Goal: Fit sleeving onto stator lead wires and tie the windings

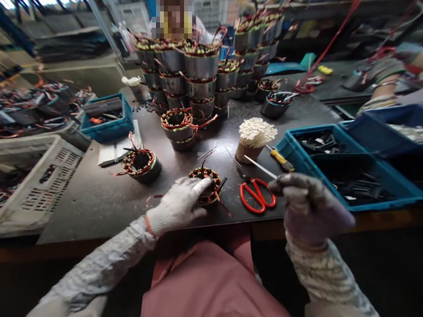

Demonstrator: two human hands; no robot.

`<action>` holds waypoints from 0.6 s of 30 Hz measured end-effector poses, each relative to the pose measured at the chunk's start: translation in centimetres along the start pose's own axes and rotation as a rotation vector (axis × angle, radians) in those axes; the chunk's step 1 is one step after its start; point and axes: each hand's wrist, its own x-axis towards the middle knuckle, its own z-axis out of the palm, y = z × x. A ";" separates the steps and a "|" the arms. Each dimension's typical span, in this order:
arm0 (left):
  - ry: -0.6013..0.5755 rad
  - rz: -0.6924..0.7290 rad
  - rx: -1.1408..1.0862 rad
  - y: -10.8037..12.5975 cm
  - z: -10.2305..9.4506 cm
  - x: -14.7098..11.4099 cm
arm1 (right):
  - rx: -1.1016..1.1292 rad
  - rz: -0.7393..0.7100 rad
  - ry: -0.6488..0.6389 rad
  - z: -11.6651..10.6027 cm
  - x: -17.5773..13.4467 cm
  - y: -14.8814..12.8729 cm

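My left hand [180,198], in a white knit glove, lies over a motor stator [211,198] at the table's front edge. Its fingers reach across the rim onto the wound copper wire and steady the piece. Red wire leads and a black sleeve stick out of this stator. My right hand [306,204], in a dirty glove, is raised to the right and slightly blurred. Between its thumb and fingers it pinches a thin white tube [259,166], which points up and left. Red-handled scissors [256,198] lie between the two hands, just left of the right one.
A bundle of white tubes [257,132] stands in a brown holder, beside a yellow-handled tool [280,159]. Blue bins [317,169] with black pieces are at right. Stacked stators [200,66] rise behind; another stator [142,169] sits left. A co-worker's gloved hand [388,70] is at far right.
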 end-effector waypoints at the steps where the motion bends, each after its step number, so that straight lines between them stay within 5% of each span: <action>1: -0.027 0.020 0.028 -0.5 -0.8 0.0 | 0.015 -0.001 -0.086 -0.4 -1.5 -0.9; 7: -0.315 0.288 0.142 -2.4 -2.2 2.7 | 0.210 -0.256 -0.561 -1.4 -7.4 -4.2; 18: -0.167 -0.226 0.010 1.8 0.2 2.5 | 0.335 -0.120 -0.546 -0.7 -12.6 -2.1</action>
